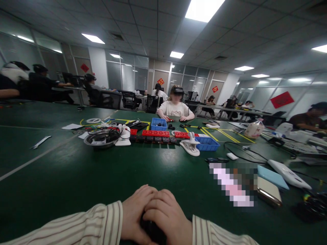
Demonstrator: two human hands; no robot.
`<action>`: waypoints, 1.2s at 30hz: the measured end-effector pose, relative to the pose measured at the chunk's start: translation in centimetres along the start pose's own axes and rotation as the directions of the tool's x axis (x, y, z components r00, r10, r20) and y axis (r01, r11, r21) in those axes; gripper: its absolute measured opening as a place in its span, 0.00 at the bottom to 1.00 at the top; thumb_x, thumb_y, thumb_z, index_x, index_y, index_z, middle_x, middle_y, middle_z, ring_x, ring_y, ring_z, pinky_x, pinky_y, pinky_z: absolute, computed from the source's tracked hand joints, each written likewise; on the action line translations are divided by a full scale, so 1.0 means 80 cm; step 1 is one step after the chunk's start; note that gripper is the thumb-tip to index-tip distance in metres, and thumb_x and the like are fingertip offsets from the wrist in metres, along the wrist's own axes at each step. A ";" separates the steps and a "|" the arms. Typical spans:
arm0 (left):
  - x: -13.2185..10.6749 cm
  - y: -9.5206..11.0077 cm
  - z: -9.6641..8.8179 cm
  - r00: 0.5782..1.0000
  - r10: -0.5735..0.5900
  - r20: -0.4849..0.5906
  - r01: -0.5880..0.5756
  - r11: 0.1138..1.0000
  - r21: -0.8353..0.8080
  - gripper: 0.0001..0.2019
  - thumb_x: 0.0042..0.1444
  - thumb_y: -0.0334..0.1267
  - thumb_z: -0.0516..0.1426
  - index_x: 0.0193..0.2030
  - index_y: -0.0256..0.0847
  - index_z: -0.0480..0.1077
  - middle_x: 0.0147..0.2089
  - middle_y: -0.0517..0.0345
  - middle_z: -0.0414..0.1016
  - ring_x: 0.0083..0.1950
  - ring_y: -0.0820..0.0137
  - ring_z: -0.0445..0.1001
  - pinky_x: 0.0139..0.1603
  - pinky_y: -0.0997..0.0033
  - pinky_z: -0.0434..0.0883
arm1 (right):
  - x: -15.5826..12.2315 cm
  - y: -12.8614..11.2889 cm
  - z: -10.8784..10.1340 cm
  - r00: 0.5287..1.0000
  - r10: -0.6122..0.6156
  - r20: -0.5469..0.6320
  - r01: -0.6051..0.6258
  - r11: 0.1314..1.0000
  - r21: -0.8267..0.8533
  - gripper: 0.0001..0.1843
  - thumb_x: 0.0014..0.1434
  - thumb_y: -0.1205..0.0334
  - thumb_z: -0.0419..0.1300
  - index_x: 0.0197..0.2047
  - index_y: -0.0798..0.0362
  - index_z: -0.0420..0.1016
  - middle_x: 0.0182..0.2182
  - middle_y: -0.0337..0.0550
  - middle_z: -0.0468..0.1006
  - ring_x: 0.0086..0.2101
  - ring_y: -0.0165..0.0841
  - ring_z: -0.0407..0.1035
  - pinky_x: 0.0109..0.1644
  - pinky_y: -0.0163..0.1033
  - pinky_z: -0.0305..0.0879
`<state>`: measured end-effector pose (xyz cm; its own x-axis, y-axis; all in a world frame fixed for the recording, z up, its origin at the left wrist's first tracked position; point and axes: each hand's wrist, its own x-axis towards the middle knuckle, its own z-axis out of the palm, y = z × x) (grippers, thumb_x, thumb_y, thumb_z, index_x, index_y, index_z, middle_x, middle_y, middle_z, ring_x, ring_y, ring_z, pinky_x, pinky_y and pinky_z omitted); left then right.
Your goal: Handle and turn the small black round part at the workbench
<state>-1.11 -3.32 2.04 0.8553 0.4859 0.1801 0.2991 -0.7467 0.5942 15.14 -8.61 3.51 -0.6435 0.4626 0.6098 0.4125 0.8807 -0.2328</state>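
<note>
At the front edge of the view, my left hand and my right hand come together over a black object. Both hands have bent fingers wrapped around it, and the fingertips of the two meet at the top. Most of the object is covered, so its kind does not show. Striped cream sleeves reach to both wrists. Beyond the hands lies the dark green table top.
A metal bowl of cables, red power strips, a white clip stand and blue bins stand ahead. At right lie a cream case and a white device. A person sits across the table.
</note>
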 end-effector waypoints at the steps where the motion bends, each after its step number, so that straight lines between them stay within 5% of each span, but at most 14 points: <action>1: -0.001 0.001 0.000 1.000 -0.004 -0.011 0.004 1.000 0.014 0.35 0.34 0.56 0.62 0.49 0.41 0.62 0.47 0.52 0.65 0.50 0.56 0.64 0.61 0.46 0.47 | -0.001 -0.001 0.000 0.999 0.038 -0.031 -0.038 0.999 -0.009 0.21 0.56 0.45 0.49 0.43 0.53 0.62 0.38 0.43 0.72 0.41 0.34 0.63 0.46 0.42 0.56; 6: -0.003 0.013 0.002 0.998 -0.035 -0.052 0.043 0.987 0.156 0.32 0.29 0.52 0.64 0.42 0.38 0.64 0.43 0.52 0.67 0.46 0.57 0.66 0.62 0.43 0.41 | -0.007 -0.002 0.016 0.956 0.264 -0.124 -0.272 0.961 -0.054 0.35 0.51 0.28 0.39 0.35 0.53 0.64 0.32 0.43 0.68 0.33 0.35 0.61 0.39 0.43 0.56; 10: -0.002 0.017 0.002 0.997 -0.068 -0.024 0.071 0.976 0.205 0.22 0.33 0.48 0.63 0.35 0.40 0.68 0.38 0.56 0.67 0.43 0.60 0.67 0.63 0.45 0.43 | -0.008 -0.001 0.023 0.955 0.290 -0.063 -0.296 0.946 -0.133 0.25 0.53 0.37 0.47 0.31 0.53 0.64 0.30 0.42 0.67 0.33 0.34 0.59 0.38 0.42 0.55; 15: 0.002 0.005 0.000 1.000 0.006 0.023 -0.009 0.992 0.129 0.23 0.28 0.46 0.64 0.36 0.43 0.70 0.39 0.59 0.64 0.43 0.62 0.66 0.58 0.49 0.54 | -0.010 0.010 0.020 0.998 0.040 -0.049 -0.044 0.997 -0.064 0.10 0.56 0.55 0.50 0.33 0.52 0.66 0.30 0.39 0.70 0.35 0.32 0.60 0.39 0.39 0.54; 19: 0.005 -0.003 -0.004 0.997 0.063 0.042 -0.064 0.998 0.023 0.24 0.28 0.50 0.64 0.35 0.42 0.71 0.41 0.57 0.64 0.43 0.62 0.65 0.47 0.61 0.66 | -0.008 0.016 0.023 0.976 -0.202 -0.084 0.200 0.979 -0.033 0.20 0.66 0.55 0.38 0.34 0.50 0.67 0.29 0.35 0.72 0.36 0.30 0.62 0.41 0.38 0.55; 21: 0.004 -0.003 -0.005 0.997 0.066 0.036 -0.067 0.998 0.014 0.28 0.27 0.52 0.64 0.39 0.43 0.70 0.42 0.57 0.65 0.43 0.61 0.66 0.49 0.58 0.65 | -0.004 0.014 0.021 0.968 -0.227 -0.105 0.225 0.974 -0.031 0.22 0.67 0.55 0.36 0.36 0.51 0.67 0.29 0.35 0.73 0.35 0.29 0.63 0.41 0.37 0.56; 26: -0.002 -0.001 -0.003 1.000 0.021 0.019 -0.023 0.995 0.096 0.38 0.34 0.54 0.62 0.53 0.41 0.61 0.50 0.51 0.64 0.51 0.56 0.63 0.61 0.43 0.47 | 0.001 0.001 0.007 0.988 -0.089 -0.130 0.088 0.996 -0.011 0.21 0.65 0.50 0.38 0.42 0.55 0.64 0.36 0.43 0.73 0.40 0.32 0.64 0.45 0.39 0.57; 30: -0.005 0.007 0.002 1.000 -0.004 -0.023 0.007 0.989 0.148 0.34 0.34 0.52 0.62 0.48 0.38 0.63 0.47 0.50 0.65 0.50 0.57 0.64 0.63 0.42 0.41 | -0.003 -0.003 0.008 0.972 0.163 -0.170 -0.169 0.985 -0.020 0.33 0.55 0.32 0.41 0.39 0.55 0.65 0.34 0.44 0.70 0.34 0.34 0.62 0.39 0.41 0.57; 33: -0.004 0.012 0.003 0.999 -0.033 -0.025 0.037 0.986 0.165 0.27 0.34 0.48 0.64 0.42 0.39 0.66 0.42 0.54 0.66 0.46 0.60 0.66 0.62 0.43 0.41 | -0.007 -0.001 0.013 0.960 0.256 -0.116 -0.264 0.963 -0.059 0.32 0.54 0.31 0.41 0.33 0.54 0.65 0.30 0.43 0.68 0.32 0.34 0.60 0.36 0.41 0.56; 36: -0.002 0.011 0.002 0.999 -0.036 -0.006 0.037 0.993 0.117 0.25 0.33 0.49 0.63 0.40 0.41 0.67 0.40 0.56 0.64 0.43 0.61 0.65 0.57 0.48 0.57 | -0.008 0.003 0.014 0.979 0.202 -0.025 -0.203 0.978 -0.052 0.20 0.56 0.44 0.49 0.33 0.54 0.66 0.31 0.43 0.69 0.34 0.34 0.60 0.37 0.39 0.57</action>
<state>-0.92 -4.11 2.41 0.8413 0.5154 0.1631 0.3776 -0.7762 0.5049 14.90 -8.60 2.19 -0.5306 0.6286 0.5686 0.5677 0.7617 -0.3122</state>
